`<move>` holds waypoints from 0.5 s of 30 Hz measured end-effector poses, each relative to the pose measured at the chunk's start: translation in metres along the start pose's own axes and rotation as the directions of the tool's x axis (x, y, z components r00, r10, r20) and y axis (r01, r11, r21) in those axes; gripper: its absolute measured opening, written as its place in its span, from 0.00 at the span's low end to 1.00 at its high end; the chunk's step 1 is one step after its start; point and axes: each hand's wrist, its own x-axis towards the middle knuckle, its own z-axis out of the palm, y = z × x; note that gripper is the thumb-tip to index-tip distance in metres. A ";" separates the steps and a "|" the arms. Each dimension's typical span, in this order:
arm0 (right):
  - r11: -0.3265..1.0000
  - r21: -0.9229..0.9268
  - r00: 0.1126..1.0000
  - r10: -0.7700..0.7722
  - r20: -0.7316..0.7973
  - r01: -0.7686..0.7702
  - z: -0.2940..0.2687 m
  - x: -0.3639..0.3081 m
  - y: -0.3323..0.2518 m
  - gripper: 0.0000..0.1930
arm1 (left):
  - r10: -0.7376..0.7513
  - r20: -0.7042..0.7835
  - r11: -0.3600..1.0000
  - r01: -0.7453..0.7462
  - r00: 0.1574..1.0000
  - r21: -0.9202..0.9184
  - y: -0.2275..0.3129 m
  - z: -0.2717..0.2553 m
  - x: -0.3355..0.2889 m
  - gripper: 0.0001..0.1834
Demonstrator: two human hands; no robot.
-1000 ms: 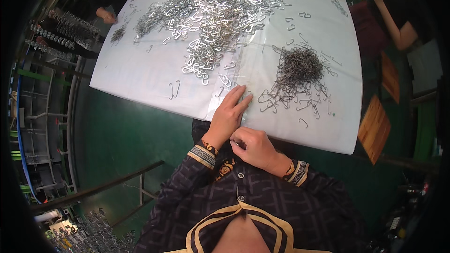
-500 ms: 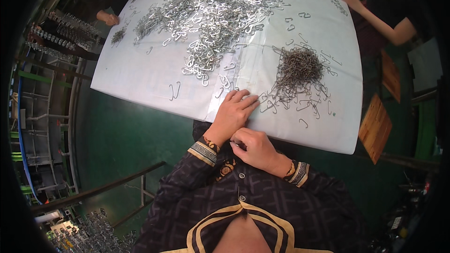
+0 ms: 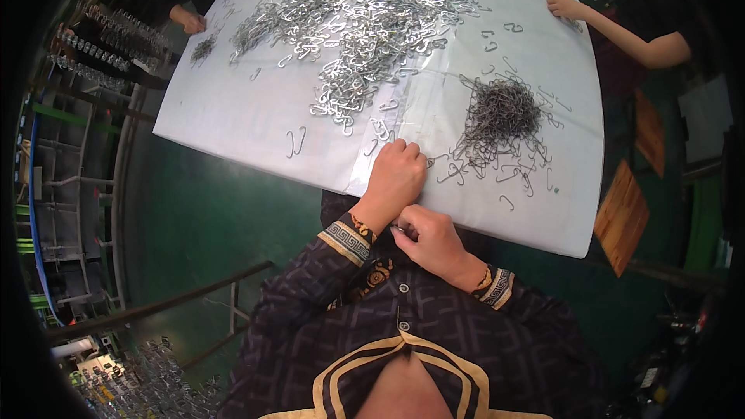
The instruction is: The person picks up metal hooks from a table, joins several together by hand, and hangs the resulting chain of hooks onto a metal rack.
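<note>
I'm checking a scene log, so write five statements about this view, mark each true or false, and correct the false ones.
1. The bare left hand is over the white-covered table. True.
2. The dark, tangled heap of thin metal hooks lies left of the shiny silver heap of metal hooks. False: it lies to the right.
3. The bare right hand is nearer the person's chest than the left. True.
4. The floor is bright red. False: it is green.
5. A co-worker's hand is at the table's right side. True.
</note>
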 end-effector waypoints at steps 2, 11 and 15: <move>1.000 0.019 1.000 0.022 -0.015 -0.022 -0.001 -0.001 -0.001 0.08 | 0.019 0.049 1.000 -0.019 0.999 0.014 0.002 -0.005 0.006 0.02; 0.989 0.096 0.993 0.114 -0.042 -0.109 0.001 -0.001 -0.004 0.06 | -0.340 0.233 0.737 0.411 0.911 -0.536 -0.017 -0.033 0.001 0.04; 0.988 0.112 0.992 0.113 -0.063 -0.105 0.003 0.005 -0.003 0.06 | -0.416 0.385 0.392 0.545 0.824 -0.742 -0.023 -0.051 -0.015 0.04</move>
